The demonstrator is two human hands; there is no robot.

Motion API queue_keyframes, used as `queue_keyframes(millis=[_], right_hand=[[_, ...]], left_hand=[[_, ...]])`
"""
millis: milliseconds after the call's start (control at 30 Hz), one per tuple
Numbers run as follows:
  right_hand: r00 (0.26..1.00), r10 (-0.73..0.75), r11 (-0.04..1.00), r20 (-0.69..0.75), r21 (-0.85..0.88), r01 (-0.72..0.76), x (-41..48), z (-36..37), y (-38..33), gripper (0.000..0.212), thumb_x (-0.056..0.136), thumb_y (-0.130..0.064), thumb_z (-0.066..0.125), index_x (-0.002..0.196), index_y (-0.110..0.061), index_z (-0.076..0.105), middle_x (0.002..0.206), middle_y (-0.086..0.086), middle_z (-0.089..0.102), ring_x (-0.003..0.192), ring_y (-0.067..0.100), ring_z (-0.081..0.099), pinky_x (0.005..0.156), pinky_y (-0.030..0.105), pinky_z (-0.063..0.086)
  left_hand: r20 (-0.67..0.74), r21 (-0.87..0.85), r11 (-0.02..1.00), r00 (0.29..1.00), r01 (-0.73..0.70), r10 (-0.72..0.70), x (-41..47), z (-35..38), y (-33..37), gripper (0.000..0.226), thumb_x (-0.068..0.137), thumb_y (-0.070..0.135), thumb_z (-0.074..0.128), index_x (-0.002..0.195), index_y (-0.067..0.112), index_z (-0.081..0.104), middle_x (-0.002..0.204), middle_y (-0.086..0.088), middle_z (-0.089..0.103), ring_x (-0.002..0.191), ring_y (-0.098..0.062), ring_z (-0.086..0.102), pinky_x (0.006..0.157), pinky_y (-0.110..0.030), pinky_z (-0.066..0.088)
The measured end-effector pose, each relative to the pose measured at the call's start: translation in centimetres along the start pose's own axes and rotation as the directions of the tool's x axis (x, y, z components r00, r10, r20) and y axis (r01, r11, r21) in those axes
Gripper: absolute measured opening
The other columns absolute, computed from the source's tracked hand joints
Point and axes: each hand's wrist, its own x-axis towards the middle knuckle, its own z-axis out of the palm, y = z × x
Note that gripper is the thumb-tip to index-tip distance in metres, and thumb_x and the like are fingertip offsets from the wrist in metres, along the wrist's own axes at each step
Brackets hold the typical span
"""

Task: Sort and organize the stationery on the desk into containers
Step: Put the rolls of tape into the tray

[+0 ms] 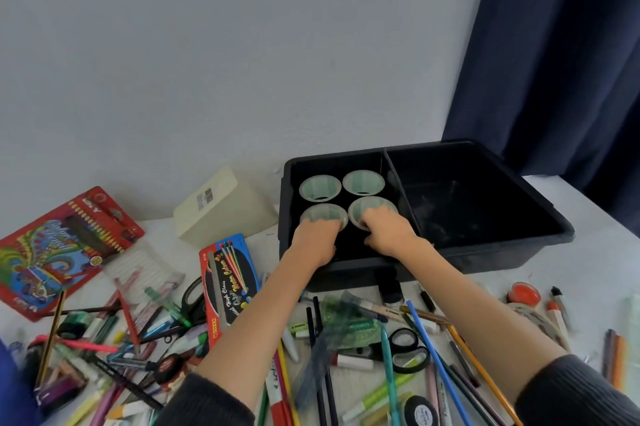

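Two hands work inside the black bin [519, 254]. The left hand [313, 240] has its fingers curled over the near rim of the near-left cup [325, 214]; the right hand [389, 231] holds the near-right cup [375, 207] the same way, though motion blur makes it hard to say how firm either grasp is. Just beyond the fingertips stand the far-left cup [320, 187] and the far-right cup [363, 182], upright and mouths open; the four make a tight square, likely so that each can take one kind of item without tipping against its neighbour. Directly right of the right hand runs the divider [398, 183], and past it the larger compartment holds nothing I can make out; that side probably suits bulkier pieces.

Behind both wrists, toward the person, the loose stationery [346, 339] lies unsorted across the surface [595, 228]: pens, pencils, markers and black scissors [410, 349] crossing one another. Left of the left forearm lie a blue-and-red colour box [228, 281], a red pencil pack [65, 245] further out, and a cream box [221, 207] tipped on its side near the bin's left wall.

Sorting itself seems not yet begun; the step in hand looks like seating the near pair squarely, one hand per cup.
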Motion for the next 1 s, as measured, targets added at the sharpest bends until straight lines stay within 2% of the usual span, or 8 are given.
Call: queue_keyframes(millis=[100,367,467,567,700,767,867,1000], right_hand=[[0.998,-0.013,0.999,0.057,-0.047,0.016,0.4,0.2,0.2,0.024,0.094,-0.016,0.053,0.114,-0.002,0.053,0.119,0.016,0.056,0.111,0.033,0.053,0.081,0.037,0.046],[0.959,-0.015,0.999,0.284,-0.032,0.025,0.8,0.1,0.3,0.030,0.102,-0.022,0.032,0.124,-0.003,0.041,0.131,0.016,0.049,0.122,0.032,0.043,0.107,0.041,0.018],[0.959,-0.015,1.000,0.284,0.029,0.007,0.8,0.0,0.0,0.031,0.100,-0.027,0.039,0.118,-0.002,0.046,0.122,0.014,0.055,0.115,0.031,0.047,0.103,0.039,0.023],[0.990,-0.024,0.975,0.141,0.223,-0.008,0.1,-0.4,0.6,0.034,0.096,-0.021,0.048,0.121,0.003,0.053,0.121,0.016,0.056,0.115,0.031,0.051,0.096,0.034,0.037],[0.979,-0.030,0.861,-0.204,0.491,0.129,-2.7,-1.8,1.1,0.033,0.093,-0.004,0.046,0.124,-0.005,0.057,0.125,0.012,0.058,0.115,0.022,0.055,0.096,0.027,0.044],[0.946,-0.025,0.818,-0.323,0.538,0.206,-4.9,-2.8,1.2,0.028,0.093,-0.005,0.047,0.114,-0.012,0.064,0.114,0.006,0.064,0.104,0.015,0.059,0.091,0.025,0.047],[0.897,0.040,0.791,-0.440,0.562,0.240,-8.8,-3.6,2.2,0.024,0.092,-0.005,0.049,0.102,-0.017,0.069,0.095,0.003,0.069,0.087,0.015,0.064,0.081,0.027,0.053],[0.876,0.190,0.792,-0.444,0.596,0.130,-13.9,-3.4,4.7,0.027,0.089,-0.001,0.051,0.092,-0.021,0.070,0.087,-0.003,0.069,0.083,0.008,0.063,0.076,0.018,0.051]], left_hand=[[0.023,0.007,1.000,1.000,0.011,-0.011,0.1,0.1,0.1,0.025,0.092,0.014,0.050,0.117,0.011,0.051,0.120,-0.012,0.059,0.110,-0.033,0.052,0.092,-0.035,0.037],[0.263,-0.085,0.996,0.965,0.022,0.001,0.7,0.2,-0.2,0.027,0.096,0.015,0.041,0.121,0.007,0.043,0.124,-0.014,0.056,0.119,-0.029,0.048,0.105,-0.037,0.018],[0.245,-0.190,0.978,0.969,0.080,-0.032,0.6,0.0,-0.2,0.024,0.095,0.025,0.047,0.111,0.007,0.050,0.117,-0.013,0.058,0.116,-0.027,0.047,0.106,-0.037,0.018],[-0.026,-0.424,0.900,0.992,0.100,-0.122,-0.2,-0.5,0.3,0.021,0.091,0.027,0.048,0.098,0.010,0.060,0.102,-0.005,0.064,0.103,-0.023,0.053,0.100,-0.034,0.022],[-0.396,-0.553,0.833,0.886,-0.019,-0.243,-2.3,-2.7,2.1,0.018,0.088,0.015,0.050,0.099,0.016,0.064,0.089,0.005,0.065,0.086,-0.017,0.058,0.086,-0.030,0.031],[-0.440,-0.660,0.744,0.855,-0.102,-0.273,-3.5,-4.0,3.7,0.019,0.089,0.013,0.051,0.101,0.016,0.064,0.086,0.007,0.063,0.081,-0.011,0.059,0.082,-0.027,0.044],[-0.412,-0.785,0.587,0.874,-0.197,-0.258,-5.3,-5.5,7.1,0.018,0.091,0.011,0.049,0.100,0.019,0.062,0.085,0.008,0.062,0.073,-0.001,0.055,0.066,-0.010,0.044],[-0.349,-0.880,0.395,0.923,-0.263,-0.164,-7.3,-5.5,11.6,0.018,0.088,0.007,0.050,0.093,0.018,0.063,0.083,0.000,0.067,0.076,-0.006,0.061,0.070,-0.017,0.050]])
